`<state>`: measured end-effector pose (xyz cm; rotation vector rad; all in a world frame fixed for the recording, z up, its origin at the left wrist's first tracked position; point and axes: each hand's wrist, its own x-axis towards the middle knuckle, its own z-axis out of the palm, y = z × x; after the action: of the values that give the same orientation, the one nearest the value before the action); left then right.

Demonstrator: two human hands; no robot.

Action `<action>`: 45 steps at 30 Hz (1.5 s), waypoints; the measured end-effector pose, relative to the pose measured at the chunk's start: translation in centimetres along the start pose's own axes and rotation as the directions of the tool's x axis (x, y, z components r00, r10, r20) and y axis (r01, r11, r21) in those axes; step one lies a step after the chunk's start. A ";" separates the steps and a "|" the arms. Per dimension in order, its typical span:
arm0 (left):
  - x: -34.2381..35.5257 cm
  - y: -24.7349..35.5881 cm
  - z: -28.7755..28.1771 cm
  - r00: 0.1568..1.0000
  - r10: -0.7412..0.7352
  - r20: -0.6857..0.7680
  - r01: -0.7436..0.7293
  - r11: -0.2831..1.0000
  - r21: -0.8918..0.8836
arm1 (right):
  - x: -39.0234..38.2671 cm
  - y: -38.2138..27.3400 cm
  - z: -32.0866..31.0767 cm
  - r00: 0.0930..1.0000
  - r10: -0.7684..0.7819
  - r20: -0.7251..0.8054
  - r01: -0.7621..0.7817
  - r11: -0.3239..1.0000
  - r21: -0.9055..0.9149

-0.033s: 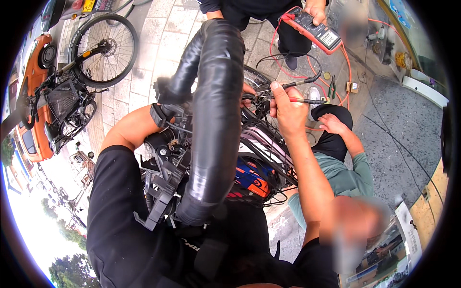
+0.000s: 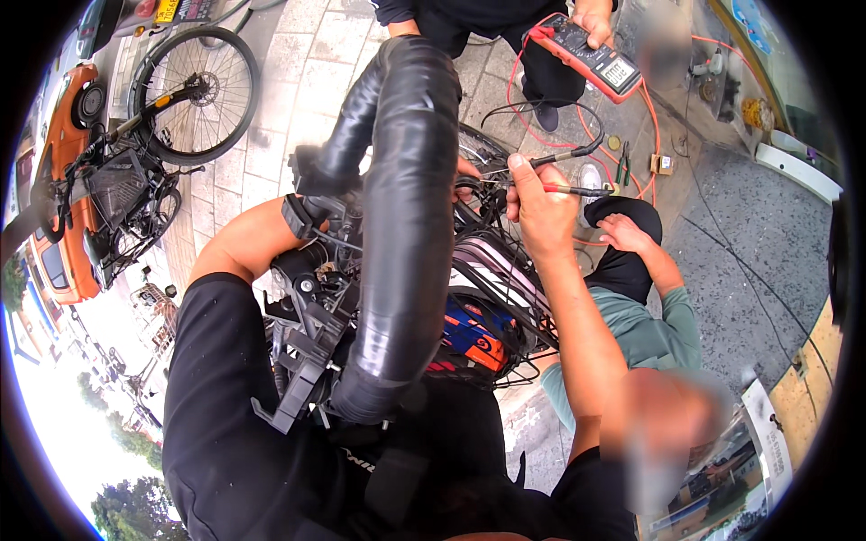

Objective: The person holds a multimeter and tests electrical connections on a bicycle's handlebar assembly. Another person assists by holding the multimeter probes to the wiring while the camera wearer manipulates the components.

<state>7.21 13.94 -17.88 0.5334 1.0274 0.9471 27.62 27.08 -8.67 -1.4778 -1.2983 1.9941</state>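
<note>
Two meter probes at the wiring

Red probe (image 2: pixel 577 190) lies level, tip pointing left; black probe (image 2: pixel 564 157) angles just above it, both reaching into the tangled black wires (image 2: pixel 483 194).

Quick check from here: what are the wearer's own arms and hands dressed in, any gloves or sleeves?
Both forearms are bare below short black sleeves. The right hand wears no glove. The left hand is mostly hidden behind the black saddle; the part showing looks ungloved. A black strap or band sits at the left wrist.
</note>
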 end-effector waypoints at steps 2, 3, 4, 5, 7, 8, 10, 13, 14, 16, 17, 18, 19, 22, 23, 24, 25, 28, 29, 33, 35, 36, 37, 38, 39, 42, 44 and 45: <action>0.0 1.0 0.6 1.000 -0.002 -0.002 0.002 1.000 -0.013 | -0.1 0.1 0.1 1.000 0.006 -0.016 -0.006 1.000 0.006; 0.0 1.6 0.9 1.000 0.009 -0.002 -0.009 1.000 0.021 | -0.1 0.1 0.1 1.000 0.009 -0.024 -0.008 1.000 0.009; -0.1 2.6 1.4 1.000 0.019 -0.003 -0.019 0.998 0.056 | -0.1 0.1 0.2 1.000 0.007 -0.026 -0.007 1.000 0.006; -0.1 2.7 1.4 1.000 0.021 -0.006 -0.020 0.997 0.072 | -0.1 0.1 0.3 1.000 0.005 -0.029 -0.005 1.000 0.003; -0.1 2.8 1.3 1.000 0.024 -0.013 -0.022 0.994 0.105 | -0.2 0.1 0.4 1.000 0.004 -0.028 -0.004 1.000 0.003; -0.1 2.7 1.3 0.999 0.030 -0.010 -0.029 0.995 0.098 | -0.2 0.1 0.4 1.000 0.004 -0.025 -0.003 1.000 0.006; -0.1 2.5 1.2 0.999 0.043 -0.004 -0.042 0.996 0.084 | -0.1 0.3 0.4 1.000 0.007 -0.014 -0.007 1.000 0.004; 0.1 2.2 1.1 0.999 0.052 0.006 -0.052 0.996 0.073 | 0.2 0.9 0.1 1.000 0.014 -0.001 -0.014 1.000 0.001; 0.1 1.3 0.5 1.000 0.001 0.002 -0.001 1.000 0.031 | 0.3 0.9 0.2 1.000 0.014 0.005 -0.014 1.000 0.010; 0.4 0.6 -0.3 0.995 -0.101 0.007 0.101 0.993 -0.054 | 0.3 0.9 0.3 1.000 0.012 0.007 -0.013 1.000 0.021; 0.4 1.0 0.1 0.998 -0.059 -0.001 0.059 0.998 -0.019 | 0.3 0.9 0.3 1.000 0.011 0.004 -0.012 1.000 0.023; 0.2 1.4 0.6 1.000 -0.017 -0.006 0.017 1.000 0.016 | 0.3 1.0 0.2 1.000 0.010 0.001 -0.010 1.000 0.026; -0.1 2.2 1.2 1.000 0.026 -0.014 -0.026 0.998 0.052 | 0.3 0.9 0.3 1.000 0.013 0.000 -0.013 1.000 0.020; 0.0 1.9 1.1 0.999 0.045 -0.006 -0.045 0.998 0.036 | 0.2 0.7 0.4 1.000 0.014 -0.002 -0.014 1.000 0.008; 0.0 1.9 1.1 0.999 0.046 -0.006 -0.045 0.998 0.043 | 0.2 0.5 0.5 1.000 0.011 -0.001 -0.011 1.000 0.008; 0.0 1.9 1.0 0.999 0.046 -0.006 -0.046 0.998 0.051 | 0.1 0.5 0.5 1.000 0.008 0.000 -0.008 1.000 0.008; 0.0 2.0 1.0 0.999 0.047 -0.005 -0.046 0.997 0.058 | 0.1 0.5 0.5 1.000 0.007 -0.002 -0.006 1.000 0.012; 0.1 2.1 1.0 0.999 0.039 -0.002 -0.038 0.997 0.073 | 0.2 0.6 0.5 1.000 0.002 -0.007 -0.002 1.000 0.015; 0.2 1.4 0.5 0.999 -0.037 -0.014 0.038 0.999 0.026 | 0.1 0.5 0.6 1.000 0.000 -0.005 0.000 1.000 0.007; 0.8 -0.5 -1.3 0.990 -0.138 0.020 0.139 0.987 -0.079 | 0.1 0.6 0.6 1.000 -0.007 -0.006 0.007 1.000 -0.024; 0.7 0.1 -1.0 0.993 -0.108 0.041 0.111 0.990 -0.083 | 0.1 0.8 0.5 1.000 -0.017 -0.007 0.017 0.999 -0.028; 0.7 0.4 -0.8 0.994 -0.104 0.041 0.107 0.991 -0.083 | 0.1 0.8 0.5 1.000 -0.023 -0.008 0.022 0.999 -0.030; 0.6 0.6 -0.6 0.994 -0.100 0.038 0.103 0.991 -0.082 | 0.1 0.8 0.5 1.000 -0.025 -0.006 0.025 0.999 -0.033; 0.5 0.7 -0.6 0.993 -0.113 0.031 0.116 0.988 -0.100 | 0.1 0.8 0.6 1.000 -0.028 -0.005 0.027 0.999 -0.036; 0.5 0.7 -0.6 0.992 -0.126 0.024 0.128 0.985 -0.118 | 0.1 0.7 0.6 1.000 -0.030 -0.004 0.030 0.999 -0.040; 0.4 0.5 -0.7 0.990 -0.139 0.020 0.141 0.979 -0.150 | 0.0 0.6 0.7 0.999 -0.034 0.003 0.034 0.998 -0.051; 0.5 0.5 -0.7 0.989 -0.146 0.026 0.149 0.977 -0.155 | 0.0 0.6 0.6 0.999 -0.046 0.010 0.046 0.997 -0.063; 0.5 0.6 -0.7 0.988 -0.154 0.030 0.156 0.976 -0.154 | 0.0 0.6 0.5 0.999 -0.051 0.013 0.052 0.996 -0.069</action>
<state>6.42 14.64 -18.01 0.3257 0.9549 0.8738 27.29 26.54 -9.14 -1.4498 -1.4094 1.9462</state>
